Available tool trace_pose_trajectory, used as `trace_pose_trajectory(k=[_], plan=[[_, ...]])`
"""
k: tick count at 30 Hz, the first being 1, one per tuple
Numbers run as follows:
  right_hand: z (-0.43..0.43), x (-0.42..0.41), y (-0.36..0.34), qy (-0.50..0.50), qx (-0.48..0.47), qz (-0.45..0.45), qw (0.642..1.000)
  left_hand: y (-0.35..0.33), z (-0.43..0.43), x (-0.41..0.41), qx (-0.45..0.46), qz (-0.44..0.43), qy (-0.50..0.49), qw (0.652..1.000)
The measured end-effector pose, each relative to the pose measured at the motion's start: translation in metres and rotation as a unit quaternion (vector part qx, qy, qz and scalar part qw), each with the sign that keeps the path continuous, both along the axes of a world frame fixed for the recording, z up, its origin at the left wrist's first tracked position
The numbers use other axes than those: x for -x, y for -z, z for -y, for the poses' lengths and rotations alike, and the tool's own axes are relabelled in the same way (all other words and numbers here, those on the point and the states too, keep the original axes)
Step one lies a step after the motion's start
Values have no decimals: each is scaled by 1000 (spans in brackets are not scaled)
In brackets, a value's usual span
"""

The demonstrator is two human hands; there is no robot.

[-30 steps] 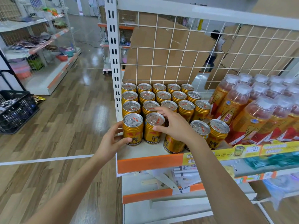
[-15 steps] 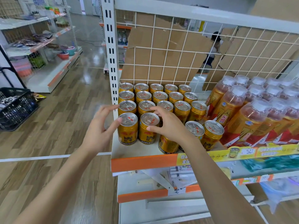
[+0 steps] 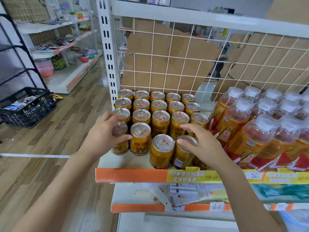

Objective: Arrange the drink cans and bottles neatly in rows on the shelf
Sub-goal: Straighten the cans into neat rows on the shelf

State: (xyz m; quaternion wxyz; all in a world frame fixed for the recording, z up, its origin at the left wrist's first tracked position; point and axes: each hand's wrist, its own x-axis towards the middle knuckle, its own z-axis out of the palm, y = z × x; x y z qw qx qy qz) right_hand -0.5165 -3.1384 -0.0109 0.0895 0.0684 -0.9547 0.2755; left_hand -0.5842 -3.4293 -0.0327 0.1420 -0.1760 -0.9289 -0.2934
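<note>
right hand (image 3: 202, 144) moved right, grips fourth front can (image 3: 181, 156), left hand (image 3: 100, 136) grips corner can (image 3: 119, 149); fifteen cans (image 3: 158, 106) behind

On the shelf (image 3: 132, 175), left end: gold drink cans (image 3: 158, 106), silver-topped, upright, three snug back rows of five. In front, a ragged line: front-left can (image 3: 119, 146) and its neighbour set back, two more nearer the edge, front-right can (image 3: 182, 156) among them. Just to the right, amber white-capped bottles (image 3: 240, 131), packed close.

Glossy gold metal cans (image 3: 160, 121), clear plastic bottles (image 3: 257, 136), matt cardboard (image 3: 167, 64) behind wire mesh (image 3: 168, 52), wood-look floor (image 3: 50, 148).
</note>
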Motion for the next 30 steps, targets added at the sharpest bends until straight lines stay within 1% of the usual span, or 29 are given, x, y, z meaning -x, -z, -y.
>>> trace_pose_trajectory(k=[4, 8, 11, 16, 18, 20, 21, 22, 24, 26, 29, 30], plan=[[-1, -2, 8, -11, -10, 17, 1000, 2, 7, -3, -5, 35, -43, 998], [3, -2, 8, -22, -39, 28, 999, 2, 7, -5, -28, 32, -39, 998], [4, -1, 8, -22, -42, 30, 998, 0, 8, -5, -36, 33, -32, 998], [5, -2, 6, -19, -39, 39, 998, 3, 10, -4, -23, 33, -25, 999], [3, -3, 6, -18, -34, 44, 998, 4, 8, -7, 8, -6, -28, 1000], [-1, -4, 5, -19, -32, 42, 998, 0, -3, -14, 35, -89, 7, 995], [-4, -5, 5, -22, -35, 42, 998, -6, -13, -19, 32, -113, 44, 992], [-6, -6, 4, -27, -38, 44, 998, -11, -24, -24, 27, -117, 90, 989], [-10, -7, 3, -41, -51, 54, 996, -20, -47, -30, 29, -85, 176, 980], [-13, -7, 2, -58, -67, 55, 995, -23, -69, -31, 81, -38, 228, 970], [-17, -7, 0, -77, -63, 53, 994, -24, -90, -25, 207, 18, 242, 948], [-18, -6, -1, -85, -58, 56, 993, -25, -94, -23, 232, 39, 239, 942]])
